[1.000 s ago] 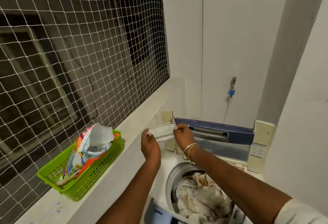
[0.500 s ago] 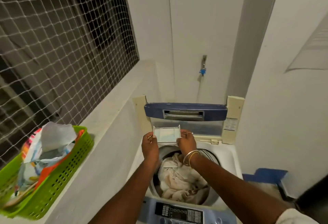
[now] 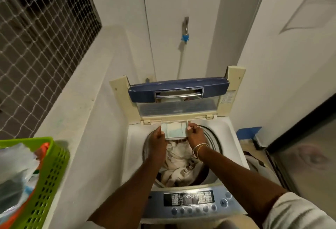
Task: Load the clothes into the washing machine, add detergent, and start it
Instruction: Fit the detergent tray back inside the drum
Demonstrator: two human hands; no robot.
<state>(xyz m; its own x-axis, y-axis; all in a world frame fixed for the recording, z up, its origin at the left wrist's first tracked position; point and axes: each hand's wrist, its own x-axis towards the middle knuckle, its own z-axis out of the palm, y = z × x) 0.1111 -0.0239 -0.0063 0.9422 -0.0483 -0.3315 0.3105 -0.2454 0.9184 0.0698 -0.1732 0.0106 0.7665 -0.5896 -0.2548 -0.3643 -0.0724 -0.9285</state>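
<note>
A top-loading washing machine (image 3: 231, 138) stands below me with its blue-edged lid (image 3: 178, 88) folded up at the back. Pale clothes (image 3: 179, 163) fill the drum. Both hands hold a small clear detergent tray (image 3: 175, 130) at the back rim of the drum opening. My left hand (image 3: 157, 138) grips its left end. My right hand (image 3: 195, 134), with bangles on the wrist, grips its right end. The control panel (image 3: 189, 198) with round buttons lies at the front edge.
A green plastic basket (image 3: 45, 178) holding packets sits on the white ledge (image 3: 81, 119) to the left, under a netted window (image 3: 36, 34). A tap with a blue fitting (image 3: 185, 37) is on the wall behind. A dark door frame (image 3: 300, 128) is at right.
Both hands carried the tray from over the ledge to the right and down to the back rim of the drum. My view dropped, bringing the control panel into sight.
</note>
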